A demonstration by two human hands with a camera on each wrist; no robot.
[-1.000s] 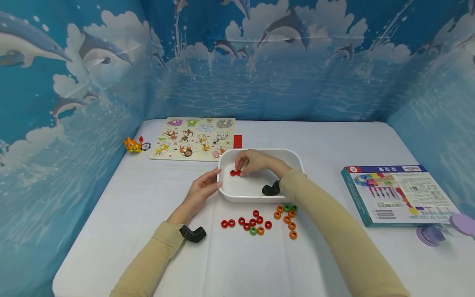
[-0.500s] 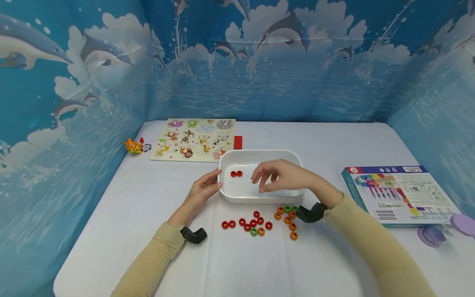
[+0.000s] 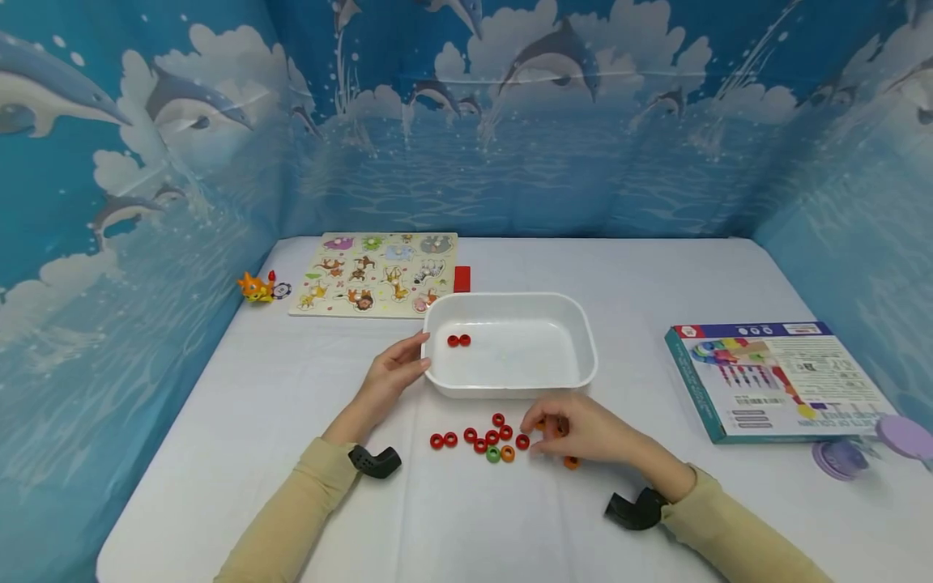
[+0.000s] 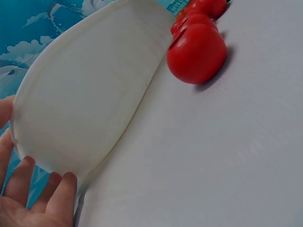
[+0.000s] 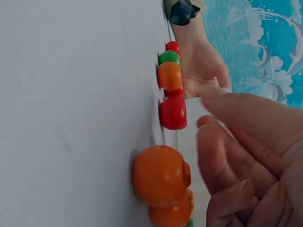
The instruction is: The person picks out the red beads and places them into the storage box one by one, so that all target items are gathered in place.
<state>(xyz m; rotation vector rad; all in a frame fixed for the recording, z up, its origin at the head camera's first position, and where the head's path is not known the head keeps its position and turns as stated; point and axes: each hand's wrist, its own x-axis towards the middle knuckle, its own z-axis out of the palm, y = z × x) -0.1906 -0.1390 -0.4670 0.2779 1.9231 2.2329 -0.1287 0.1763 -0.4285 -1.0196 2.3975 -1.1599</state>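
Observation:
My left hand [image 3: 385,380] touches the left end of a white tray [image 3: 525,356], its fingers loosely extended against the wall [image 4: 90,94]. Two red ring beads [image 3: 453,341] lie inside at the tray's left. Below the tray, my right hand [image 3: 586,429] hovers over the beads on the table, thumb and forefinger apart on either side of a red bead [image 3: 522,448]. In the right wrist view this red bead [image 5: 173,113] sits just beyond the fingertips. Orange beads [image 5: 158,175] lie under the hand, partly hidden in the head view.
Several red beads [image 3: 436,442], a green bead [image 3: 493,460] and an orange bead [image 3: 508,459] lie left of the right hand. An animal puzzle board [image 3: 375,279], a red block [image 3: 462,279] and a small orange toy [image 3: 257,287] stand behind. Rightward are a flat box [image 3: 787,380] and a purple item [image 3: 838,460].
My right hand has left the two red beads inside the tray, moved right and back toward me, and come down over the beads on the table. The left hand stays at the tray.

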